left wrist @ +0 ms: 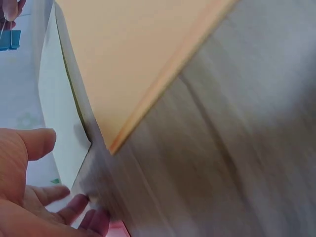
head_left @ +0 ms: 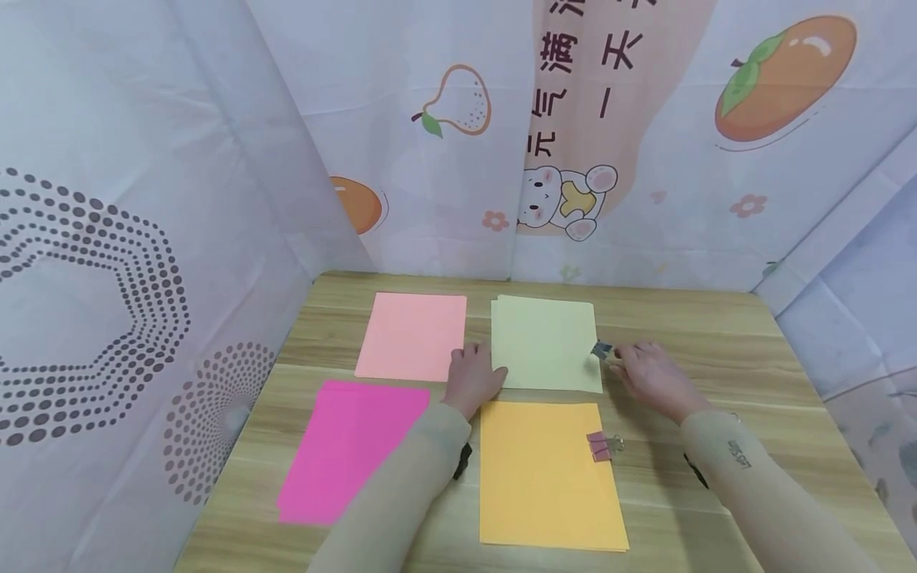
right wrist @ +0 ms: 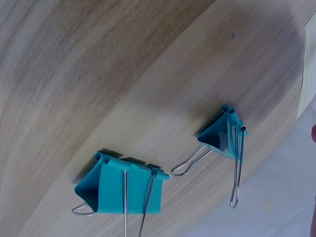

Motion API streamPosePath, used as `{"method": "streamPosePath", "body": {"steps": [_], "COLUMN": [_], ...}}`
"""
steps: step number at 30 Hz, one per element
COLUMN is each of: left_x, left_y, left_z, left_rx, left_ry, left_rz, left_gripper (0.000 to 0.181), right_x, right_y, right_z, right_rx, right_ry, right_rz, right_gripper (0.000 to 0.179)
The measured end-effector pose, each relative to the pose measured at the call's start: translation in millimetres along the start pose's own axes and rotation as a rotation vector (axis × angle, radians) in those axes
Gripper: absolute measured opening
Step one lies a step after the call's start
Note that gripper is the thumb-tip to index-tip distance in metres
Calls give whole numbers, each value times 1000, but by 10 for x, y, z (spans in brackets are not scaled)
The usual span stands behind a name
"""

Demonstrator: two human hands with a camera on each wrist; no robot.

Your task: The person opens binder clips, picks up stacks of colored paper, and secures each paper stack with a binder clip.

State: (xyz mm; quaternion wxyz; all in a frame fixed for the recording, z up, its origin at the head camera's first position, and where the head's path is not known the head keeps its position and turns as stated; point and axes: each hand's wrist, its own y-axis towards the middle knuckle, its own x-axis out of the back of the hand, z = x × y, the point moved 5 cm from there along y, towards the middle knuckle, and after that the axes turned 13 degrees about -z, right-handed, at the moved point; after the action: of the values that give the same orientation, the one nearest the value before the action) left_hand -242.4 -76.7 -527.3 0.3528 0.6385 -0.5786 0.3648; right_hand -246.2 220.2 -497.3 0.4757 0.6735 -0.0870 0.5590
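My right hand (head_left: 655, 378) pinches a teal binder clip (head_left: 602, 350) by its wire handles, at the right edge of the pale green paper stack (head_left: 546, 342). In the left wrist view that clip (left wrist: 10, 40) hangs below the right fingers. Near the stack's lower left corner is my left hand (head_left: 474, 378), its thumb spread from loosely bent fingers (left wrist: 74, 210) and nothing gripped. The right wrist view has two teal binder clips, a wider one (right wrist: 129, 185) and a smaller one (right wrist: 224, 133), over the wood, with a fingertip at its right edge.
In front lies an orange paper stack (head_left: 548, 477) with a pink binder clip (head_left: 600, 446) on its right edge. Light pink paper (head_left: 414, 334) and magenta paper (head_left: 354, 454) lie to the left. Printed curtains (head_left: 430, 199) hang behind the wooden table (head_left: 688, 318).
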Motion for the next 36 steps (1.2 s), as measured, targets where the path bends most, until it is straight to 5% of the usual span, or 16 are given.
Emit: {"method": "streamPosePath", "body": {"steps": [12, 26, 36], "left_x": [-211, -372, -367], "left_y": [127, 215, 250], "left_z": [-94, -175, -267], "left_rx": [160, 242, 244], "left_ry": [133, 207, 131], "left_rz": [-155, -119, -93], "left_gripper": [90, 100, 72], "right_x": [-10, -36, -20], "right_y": [20, 24, 24], "right_z": [15, 16, 21], "right_rx": [3, 18, 4], "right_ry": [8, 13, 2], "right_rz": [3, -18, -3], "right_gripper": [26, 26, 25]}}
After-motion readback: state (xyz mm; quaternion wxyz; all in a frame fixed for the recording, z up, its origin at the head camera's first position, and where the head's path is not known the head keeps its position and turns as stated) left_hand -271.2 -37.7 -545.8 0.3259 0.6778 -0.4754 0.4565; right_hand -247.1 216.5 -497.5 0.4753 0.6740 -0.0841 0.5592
